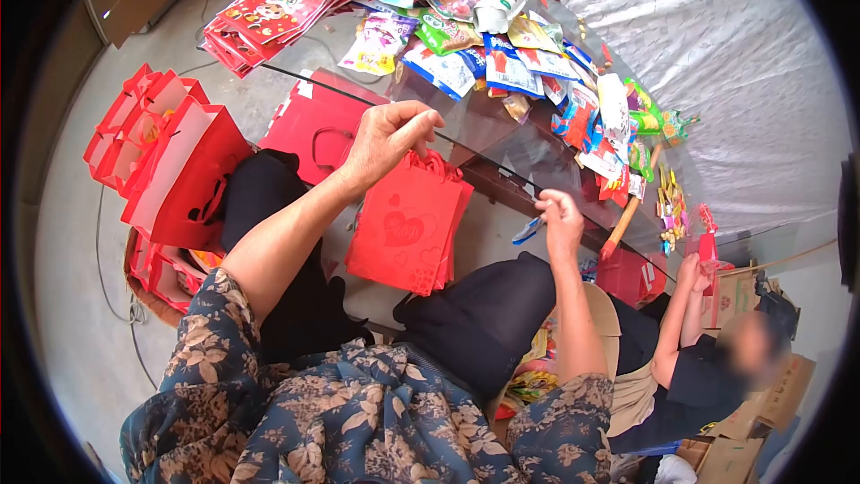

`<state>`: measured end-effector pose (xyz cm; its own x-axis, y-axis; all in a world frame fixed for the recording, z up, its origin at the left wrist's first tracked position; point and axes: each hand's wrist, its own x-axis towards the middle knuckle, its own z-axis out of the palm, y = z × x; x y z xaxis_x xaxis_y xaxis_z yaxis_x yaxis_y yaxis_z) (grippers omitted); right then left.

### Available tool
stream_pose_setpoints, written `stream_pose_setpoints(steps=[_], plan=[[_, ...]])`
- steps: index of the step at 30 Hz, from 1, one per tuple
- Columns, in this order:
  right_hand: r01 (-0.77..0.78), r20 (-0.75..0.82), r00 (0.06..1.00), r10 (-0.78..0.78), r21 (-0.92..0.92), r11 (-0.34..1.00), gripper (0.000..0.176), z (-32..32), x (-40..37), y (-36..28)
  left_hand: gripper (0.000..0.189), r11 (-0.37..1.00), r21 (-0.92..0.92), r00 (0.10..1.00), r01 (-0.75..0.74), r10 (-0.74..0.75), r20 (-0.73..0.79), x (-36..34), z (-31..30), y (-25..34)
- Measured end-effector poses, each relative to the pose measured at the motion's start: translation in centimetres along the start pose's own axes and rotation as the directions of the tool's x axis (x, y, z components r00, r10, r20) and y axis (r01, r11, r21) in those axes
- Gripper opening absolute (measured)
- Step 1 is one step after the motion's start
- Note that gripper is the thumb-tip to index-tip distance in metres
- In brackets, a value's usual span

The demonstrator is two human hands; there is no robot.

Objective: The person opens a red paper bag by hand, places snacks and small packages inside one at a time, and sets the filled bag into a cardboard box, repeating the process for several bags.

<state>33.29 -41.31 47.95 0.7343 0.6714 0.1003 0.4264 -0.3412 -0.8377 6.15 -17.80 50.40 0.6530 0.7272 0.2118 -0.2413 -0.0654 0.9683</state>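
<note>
My left hand (392,139) is closed at the handles of several flat red gift bags (408,226), which hang between my knees with a heart print facing up. To the right, my right hand (562,215) pinches a small blue packet (528,231) beside the edge of the glass table (488,148). Many snack packets (511,63) in blue, green, yellow and white lie spread across the glass. My left fingers partly hide the bag handles.
Opened red gift bags (184,166) stand at the left by my leg. A stack of red printed bags (287,4) lies on the table's far left corner. At the right, another person (690,367) holds a red item. Cardboard boxes (775,399) stand behind them.
</note>
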Motion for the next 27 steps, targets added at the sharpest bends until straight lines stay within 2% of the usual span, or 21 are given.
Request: stream_pose_setpoints(steps=[1, 3, 6, 9, 10, 13, 14, 18, 22, 23, 27], plan=[[0.003, -0.02, 1.0, -0.004, -0.028, 1.0, 0.018, -0.4, 1.0, 0.1, 0.028, 1.0, -0.007, 1.0, 0.017, -0.017, -0.004, 0.0, 0.1, -0.1], [0.243, -0.092, 0.96, -0.264, -0.192, 0.951, 0.017, -0.1, 3.1, 0.2, 0.028, 0.999, -0.024, 0.999, 0.046, -0.046, -0.013, 0.1, 0.2, -0.4], [0.395, -0.08, 0.895, -0.439, -0.314, 0.863, 0.016, 0.6, 5.5, -0.8, 0.028, 0.999, -0.042, 0.999, 0.033, -0.033, 0.006, 0.3, 0.3, -1.4], [0.391, -0.007, 0.895, -0.446, -0.467, 0.793, 0.016, 1.4, 7.8, -0.9, 0.028, 0.997, -0.062, 0.999, 0.052, -0.051, 0.015, 0.3, 0.5, -1.5], [0.37, 0.044, 0.915, -0.402, -0.494, 0.787, 0.021, 1.7, 8.3, -0.8, 0.028, 0.997, -0.045, 0.998, 0.064, -0.062, 0.032, 0.3, 0.4, -1.4], [0.445, 0.023, 0.858, -0.514, -0.534, 0.719, 0.026, 3.4, 9.8, 0.9, 0.028, 0.994, -0.045, 0.994, 0.095, -0.093, 0.06, 0.1, 0.7, -1.2], [0.411, 0.028, 0.875, -0.483, -0.571, 0.711, 0.031, 3.8, 10.2, 1.6, 0.027, 0.993, -0.05, 0.993, 0.102, -0.099, 0.063, 0.1, 0.8, -1.3], [0.439, 0.053, 0.856, -0.514, -0.601, 0.668, 0.035, 4.1, 10.5, 1.4, 0.027, 0.993, 0.03, 0.987, 0.114, -0.116, 0.109, -0.4, 1.3, -0.4], [0.385, 0.038, 0.887, -0.459, -0.609, 0.693, 0.036, 4.3, 10.0, 0.6, 0.023, 0.989, -0.059, 0.979, 0.132, -0.121, 0.162, -1.1, 2.2, -1.1], [0.385, 0.028, 0.887, -0.46, -0.595, 0.705, 0.035, 4.3, 9.9, 0.5, 0.021, 0.992, 0.011, 0.975, 0.126, -0.126, 0.185, -1.2, 2.2, -1.0], [0.371, 0.002, 0.89, -0.456, -0.586, 0.72, 0.034, 4.3, 9.9, 0.9, 0.022, 0.995, 0.049, 0.968, 0.091, -0.1, 0.23, -1.5, 2.7, -1.2]])
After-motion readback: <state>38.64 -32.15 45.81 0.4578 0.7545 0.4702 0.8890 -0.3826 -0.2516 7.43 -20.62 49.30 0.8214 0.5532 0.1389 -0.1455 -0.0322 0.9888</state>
